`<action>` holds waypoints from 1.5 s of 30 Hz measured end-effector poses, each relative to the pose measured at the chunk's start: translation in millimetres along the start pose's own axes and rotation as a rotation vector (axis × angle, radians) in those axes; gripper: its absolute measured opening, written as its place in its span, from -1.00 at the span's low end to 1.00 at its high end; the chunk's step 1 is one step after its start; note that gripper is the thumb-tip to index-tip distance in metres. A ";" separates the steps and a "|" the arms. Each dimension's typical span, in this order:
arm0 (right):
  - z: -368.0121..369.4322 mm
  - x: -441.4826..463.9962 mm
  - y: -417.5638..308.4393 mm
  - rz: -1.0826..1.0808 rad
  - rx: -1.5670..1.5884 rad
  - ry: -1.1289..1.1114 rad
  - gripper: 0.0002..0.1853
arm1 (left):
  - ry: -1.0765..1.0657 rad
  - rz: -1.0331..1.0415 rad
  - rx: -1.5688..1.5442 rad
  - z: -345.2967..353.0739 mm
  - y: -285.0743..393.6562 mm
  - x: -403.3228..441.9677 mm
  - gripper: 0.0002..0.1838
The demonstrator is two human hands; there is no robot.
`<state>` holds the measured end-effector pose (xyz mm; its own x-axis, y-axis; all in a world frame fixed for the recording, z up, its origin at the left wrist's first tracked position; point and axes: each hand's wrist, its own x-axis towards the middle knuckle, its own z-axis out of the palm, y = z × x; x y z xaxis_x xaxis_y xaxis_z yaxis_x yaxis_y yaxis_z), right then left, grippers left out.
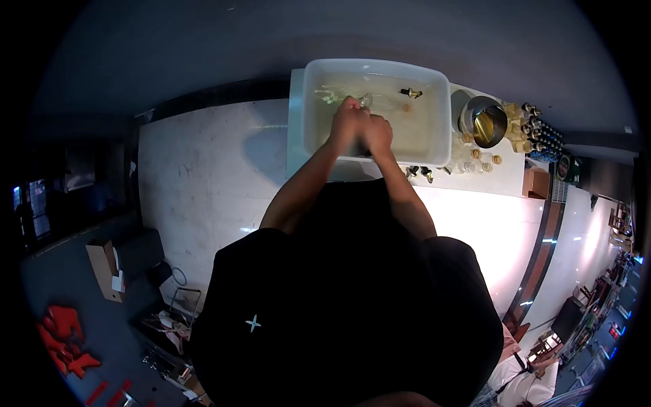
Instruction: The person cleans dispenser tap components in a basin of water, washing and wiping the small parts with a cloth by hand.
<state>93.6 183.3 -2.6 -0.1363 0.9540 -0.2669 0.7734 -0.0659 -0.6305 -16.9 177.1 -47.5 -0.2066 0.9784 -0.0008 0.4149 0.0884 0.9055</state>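
A white plastic tub [444, 115] of cloudy, yellowish liquid stands on a white table. Over its near half, my left hand [347, 124] and my right hand [377, 131] are brought together, fingers curled around something dark that I cannot make out. Clear glassy items [332, 95] lie in the liquid at the tub's left, and more clear glass shows just beyond my hands. A black and gold stopper-like piece [411, 93] is at the far right inside the tub.
Right of the tub stand a metal bowl [483, 122], small glass jars [469, 165] and rows of dark-topped bottles [542, 139]. Black stopper-like pieces [420, 173] lie by the tub's near edge. A cardboard box [536, 183] sits farther right. A person [522, 376] is at lower right.
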 end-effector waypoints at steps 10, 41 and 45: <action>-4.8 -0.1 19.0 -0.813 -0.194 0.277 -0.84 | -0.768 0.236 -0.454 -17.5 -98.4 15.6 -0.90; 40.3 28.8 17.8 0.299 1.104 -0.264 -0.58 | -0.046 0.036 0.362 -43.4 74.9 -11.1 -0.90; 9.4 9.3 -7.7 -0.009 0.263 0.167 -0.49 | -0.007 -0.039 -0.277 -29.1 31.3 -3.4 -0.92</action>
<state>80.6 190.0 -7.1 -0.0219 0.9883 -0.1509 0.5827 -0.1100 -0.8052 -29.0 171.1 -6.8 -0.2116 0.9765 -0.0401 0.1489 0.0727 0.9862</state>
